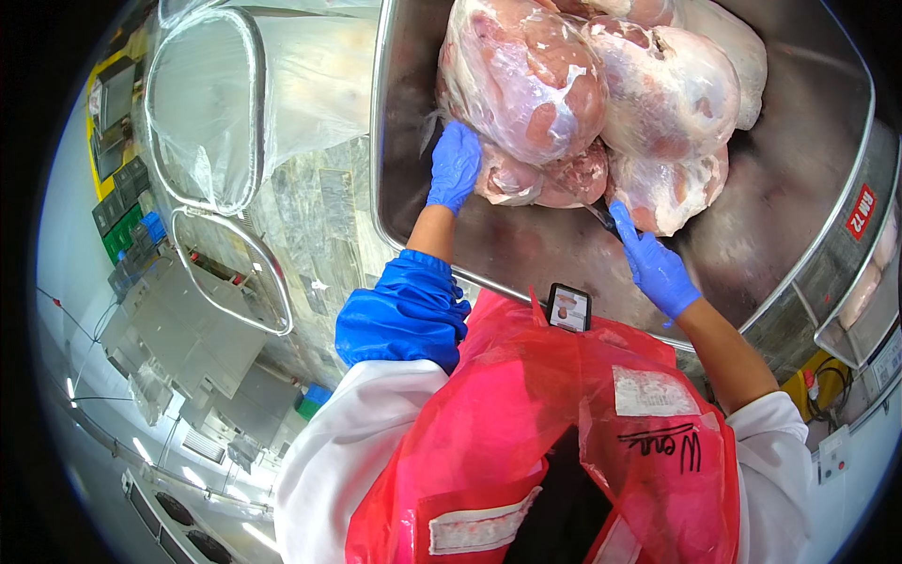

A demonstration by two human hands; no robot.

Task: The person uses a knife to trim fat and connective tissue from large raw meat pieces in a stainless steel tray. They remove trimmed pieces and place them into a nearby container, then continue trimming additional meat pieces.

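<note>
Large raw cuts of meat (526, 85), pink with pale fat and membrane, lie heaped in a deep stainless steel bin (770, 216). My left hand (455, 167), in a blue glove, is closed at the left edge of a lower piece of meat (559, 179); its fingertips are partly hidden. In my right hand (655, 268), also gloved in blue, is a knife (601, 217) with its index finger stretched along it. The blade reaches to the lower right end of that piece, beside another pale cut (667, 188). Most of the knife is hidden.
Left of the bin are metal-rimmed frames with clear plastic (209, 113) over a grey tiled floor (329, 226). Another metal container (860, 310) with meat stands at the right. A small screen device (569, 307) hangs at my red apron (507, 376), by the bin's near rim.
</note>
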